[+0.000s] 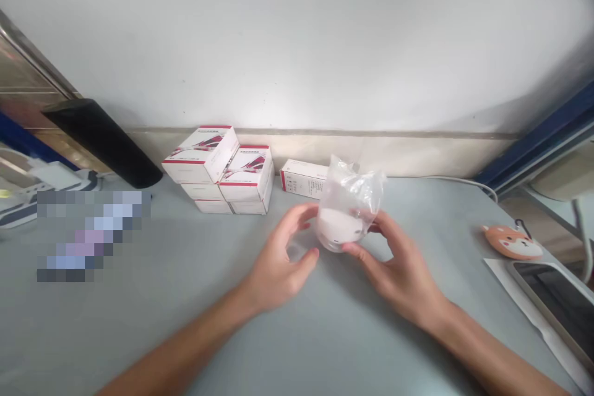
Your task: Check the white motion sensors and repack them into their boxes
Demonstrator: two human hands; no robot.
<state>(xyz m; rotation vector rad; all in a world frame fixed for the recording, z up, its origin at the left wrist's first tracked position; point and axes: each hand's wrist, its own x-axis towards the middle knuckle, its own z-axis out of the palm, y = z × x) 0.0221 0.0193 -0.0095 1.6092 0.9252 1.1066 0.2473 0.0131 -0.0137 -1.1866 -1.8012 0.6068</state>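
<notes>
1. Head view, right hand (401,272): thumb pressed on the near lower side of the clear plastic bag (355,176), fingers around its right side – clamped on the bag and the white item (338,226) inside.
2. Head view, left hand (285,260): thumb and fingers spread apart, just left of the bag. Fingertip contact with the bag cannot be confirmed.
3. Head view, bag and white item: located between the two hands, loose plastic uppermost. Whether the base touches the grey tabletop (297,352) cannot be determined.
4. Head view, surroundings: stacked white-and-red boxes (218,167) stand beyond and left of the left hand; a single box (304,179) lies beyond both hands, partly behind the bag. Right of the right hand – an orange-and-white animal-face item (513,243) and a phone (559,303).
</notes>
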